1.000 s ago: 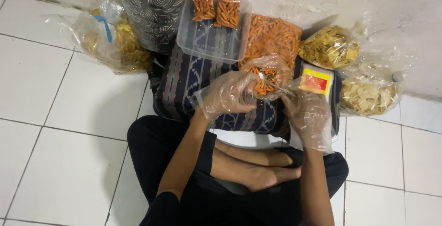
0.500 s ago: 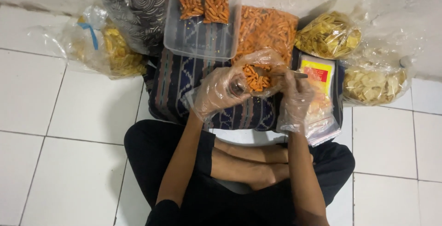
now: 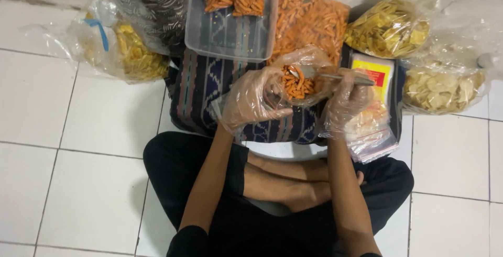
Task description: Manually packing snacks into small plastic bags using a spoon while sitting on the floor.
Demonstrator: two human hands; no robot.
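My left hand (image 3: 255,100), in a clear plastic glove, holds a small clear bag (image 3: 302,76) partly filled with orange stick snacks, above a dark patterned cloth (image 3: 209,86). My right hand (image 3: 344,102), also gloved, grips a metal spoon (image 3: 330,75) whose bowl sits at the bag's mouth. Just behind lies a big open bag of the same orange sticks (image 3: 312,24).
A clear plastic tub (image 3: 230,34) holds two filled packets of orange sticks. Around it stand bags of yellow chips (image 3: 386,29), pale chips (image 3: 443,89), yellow chips at left (image 3: 133,52) and black-and-white swirl snacks (image 3: 152,3). A stack of empty pouches with a yellow-red label (image 3: 373,76) lies right. White tiled floor surrounds.
My right hand moved from low beside the bag up to its mouth, bringing the spoon into the opening. The left hand kept hold of the bag. The view shifted slightly.
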